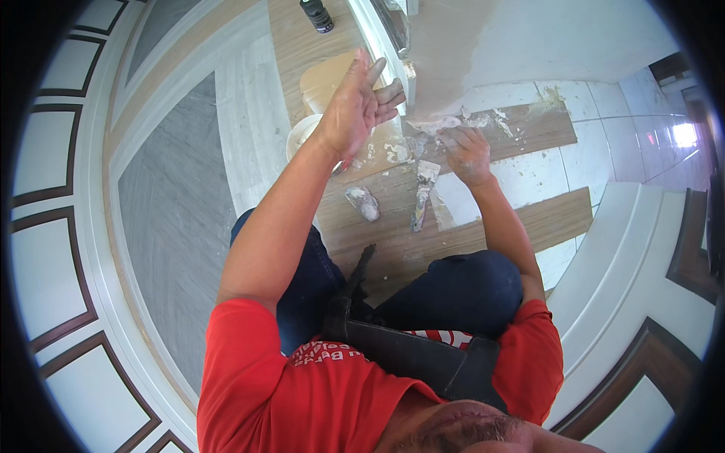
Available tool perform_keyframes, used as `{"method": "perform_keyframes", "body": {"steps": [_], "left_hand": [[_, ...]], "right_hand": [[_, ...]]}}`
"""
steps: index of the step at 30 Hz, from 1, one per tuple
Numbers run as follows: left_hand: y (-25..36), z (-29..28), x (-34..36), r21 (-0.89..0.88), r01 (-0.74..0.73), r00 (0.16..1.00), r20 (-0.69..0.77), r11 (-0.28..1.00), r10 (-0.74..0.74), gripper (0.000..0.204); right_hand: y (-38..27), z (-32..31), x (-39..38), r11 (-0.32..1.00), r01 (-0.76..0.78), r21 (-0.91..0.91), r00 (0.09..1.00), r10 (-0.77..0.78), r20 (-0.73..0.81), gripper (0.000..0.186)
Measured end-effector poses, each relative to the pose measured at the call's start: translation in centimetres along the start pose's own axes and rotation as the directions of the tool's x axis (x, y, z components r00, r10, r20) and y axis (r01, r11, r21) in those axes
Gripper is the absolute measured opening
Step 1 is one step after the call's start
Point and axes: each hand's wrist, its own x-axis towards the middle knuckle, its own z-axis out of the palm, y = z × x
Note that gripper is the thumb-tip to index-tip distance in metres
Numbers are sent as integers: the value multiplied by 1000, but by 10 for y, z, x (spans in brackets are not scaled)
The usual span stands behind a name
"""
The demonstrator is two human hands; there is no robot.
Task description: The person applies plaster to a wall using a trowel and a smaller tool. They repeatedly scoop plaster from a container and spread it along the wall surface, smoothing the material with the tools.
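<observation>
My left hand (355, 109) is raised beside the white door frame (409, 87), its fingers stretched out and nothing in them; grey smears mark the fingertips. Low by the foot of the wall, my right hand (466, 155) has its fingers bent together next to a patch of whitish putty (434, 124). Whatever those fingers hold, if anything, is hidden. Between my hands and knees lies a putty knife (421, 196) with a white-caked blade. To its left is a putty-smeared lump (364, 204) whose kind I cannot tell. A white bowl (300, 136) shows partly behind my left wrist.
A tan board (325, 79) lies beyond the bowl, and a black bottle (317, 15) stands farther off. Wood-look planks (529, 219) rest over white tiles (589, 162), with putty crumbs about. White panelled doors or walls (57, 264) flank both sides.
</observation>
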Motion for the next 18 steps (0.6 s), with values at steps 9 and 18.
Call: {"method": "perform_keyframes", "body": {"steps": [9, 18], "left_hand": [[1, -4, 6, 3, -6, 1000, 22, 1000, 6, 119], [3, -3, 5, 0, 14, 1000, 17, 1000, -14, 118]], "right_hand": [[-1, -27, 26, 995, -80, 64, 974, 92, -206, 37], [9, -59, 21, 794, -520, 315, 673, 608, -422, 16]]}}
